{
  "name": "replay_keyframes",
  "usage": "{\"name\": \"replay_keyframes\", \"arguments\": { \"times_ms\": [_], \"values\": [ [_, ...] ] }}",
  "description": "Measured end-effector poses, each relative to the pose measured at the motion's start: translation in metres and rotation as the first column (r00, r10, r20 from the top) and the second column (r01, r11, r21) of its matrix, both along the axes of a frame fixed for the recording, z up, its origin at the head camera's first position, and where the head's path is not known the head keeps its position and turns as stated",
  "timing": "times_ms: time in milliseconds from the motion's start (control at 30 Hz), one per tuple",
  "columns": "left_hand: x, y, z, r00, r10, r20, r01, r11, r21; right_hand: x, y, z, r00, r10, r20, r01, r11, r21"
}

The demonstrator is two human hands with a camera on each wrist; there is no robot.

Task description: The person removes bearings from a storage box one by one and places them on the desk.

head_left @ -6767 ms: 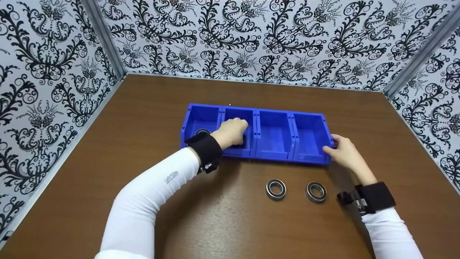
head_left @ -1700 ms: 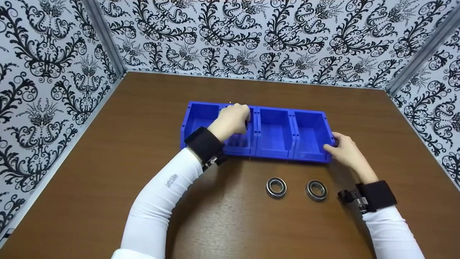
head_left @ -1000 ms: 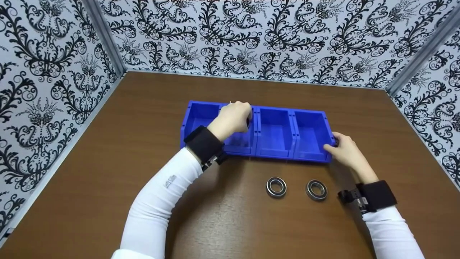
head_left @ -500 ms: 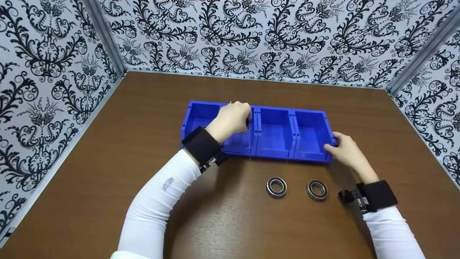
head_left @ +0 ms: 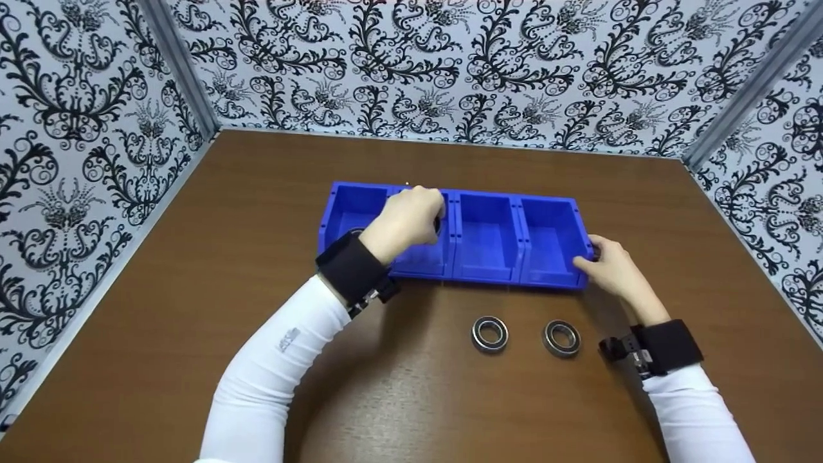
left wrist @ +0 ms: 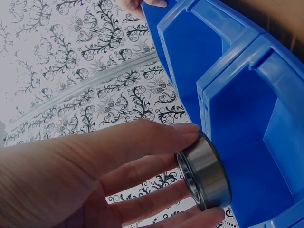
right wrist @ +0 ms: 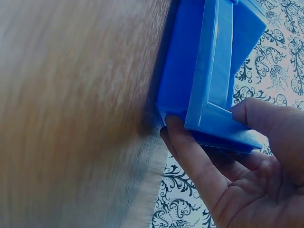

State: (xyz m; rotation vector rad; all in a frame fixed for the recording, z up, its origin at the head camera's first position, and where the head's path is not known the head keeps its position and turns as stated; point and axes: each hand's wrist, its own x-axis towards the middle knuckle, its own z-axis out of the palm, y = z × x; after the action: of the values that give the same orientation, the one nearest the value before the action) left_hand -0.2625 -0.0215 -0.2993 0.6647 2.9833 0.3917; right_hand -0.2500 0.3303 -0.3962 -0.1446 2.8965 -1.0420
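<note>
A ball bearing is pinched between the thumb and fingers of my left hand. In the head view that hand is over the second compartment from the left of the blue bin row, and it hides most of the bearing. The left wrist view has the bearing beside the bin's dividing walls. My right hand grips the row's right end, its thumb on the near side of the wall; the right wrist view shows fingers against the bin's underside. A dark ring edge peeks out in the leftmost compartment, mostly behind my left wrist.
Two more bearings lie flat on the brown table in front of the row: one bearing left of the other bearing. Patterned panels with grey metal posts enclose the back and sides.
Since the oldest frame my left hand has risen from low in the second compartment towards its back edge, holding the bearing. Lately it has dipped slightly. My right hand keeps its grip.
</note>
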Motion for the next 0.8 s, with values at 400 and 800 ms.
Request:
{"name": "replay_keyframes", "arguments": {
  "times_ms": [400,800],
  "values": [
    [0.01,-0.006,0.001,1.0,-0.025,-0.013,0.025,1.0,0.012,-0.002,-0.001,-0.001,1.0,0.004,0.0,-0.004,1.0,0.006],
    [0.018,-0.008,0.0,0.998,-0.065,-0.016,0.066,0.997,0.029,-0.002,-0.001,0.0,1.0,0.008,0.003,-0.008,1.0,0.017]
  ]
}}
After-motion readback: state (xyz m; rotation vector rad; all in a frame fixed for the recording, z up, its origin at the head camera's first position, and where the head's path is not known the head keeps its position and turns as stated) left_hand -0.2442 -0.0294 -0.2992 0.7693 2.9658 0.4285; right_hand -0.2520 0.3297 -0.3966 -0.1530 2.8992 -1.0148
